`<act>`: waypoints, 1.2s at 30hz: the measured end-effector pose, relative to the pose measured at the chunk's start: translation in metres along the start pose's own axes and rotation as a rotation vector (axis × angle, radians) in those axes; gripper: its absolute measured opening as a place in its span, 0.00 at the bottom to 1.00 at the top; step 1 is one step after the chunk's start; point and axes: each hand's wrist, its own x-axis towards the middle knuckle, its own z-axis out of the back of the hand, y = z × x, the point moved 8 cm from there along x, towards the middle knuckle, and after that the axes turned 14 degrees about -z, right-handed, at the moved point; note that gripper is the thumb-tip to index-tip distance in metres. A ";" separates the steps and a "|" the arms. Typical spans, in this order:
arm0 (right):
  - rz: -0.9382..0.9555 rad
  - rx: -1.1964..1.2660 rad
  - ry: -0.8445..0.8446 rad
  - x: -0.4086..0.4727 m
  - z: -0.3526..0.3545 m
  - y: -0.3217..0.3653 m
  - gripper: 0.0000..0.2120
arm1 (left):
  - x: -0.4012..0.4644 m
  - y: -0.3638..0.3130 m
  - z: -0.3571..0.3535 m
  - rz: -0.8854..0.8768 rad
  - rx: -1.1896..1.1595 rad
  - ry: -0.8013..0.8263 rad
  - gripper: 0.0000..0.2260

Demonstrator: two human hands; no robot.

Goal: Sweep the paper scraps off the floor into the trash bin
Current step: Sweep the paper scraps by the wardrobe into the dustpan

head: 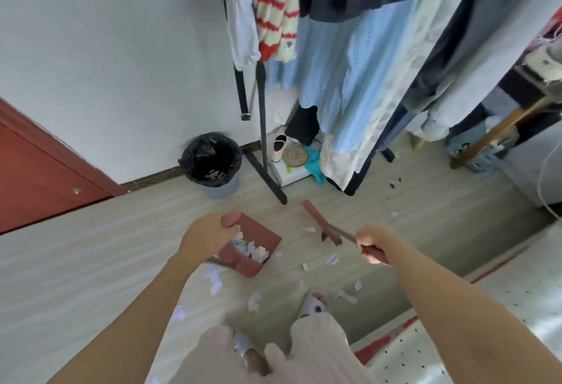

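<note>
Paper scraps (254, 301) lay scattered over the pale floor (91, 256) near the person's feet, and more sat heaped in the red dustpan (252, 246). Her left hand (209, 234) gripped its handle; her right hand (372, 245) clenched the broom (322, 222) (bristles blurred). Beyond stood the black-lined trash bin (213, 164).

Hands (209, 231) on dustpan (252, 250), broom (322, 225)
</note>
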 end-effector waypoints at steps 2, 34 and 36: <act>-0.032 0.062 -0.025 0.017 0.034 -0.022 0.11 | 0.014 -0.037 -0.018 -0.044 0.034 0.030 0.16; -0.167 0.572 -0.124 0.192 0.367 -0.129 0.10 | 0.256 -0.480 -0.268 -0.533 0.232 0.412 0.07; -0.199 0.476 -0.109 0.204 0.387 -0.121 0.09 | 0.277 -0.498 -0.272 -0.545 0.258 0.408 0.08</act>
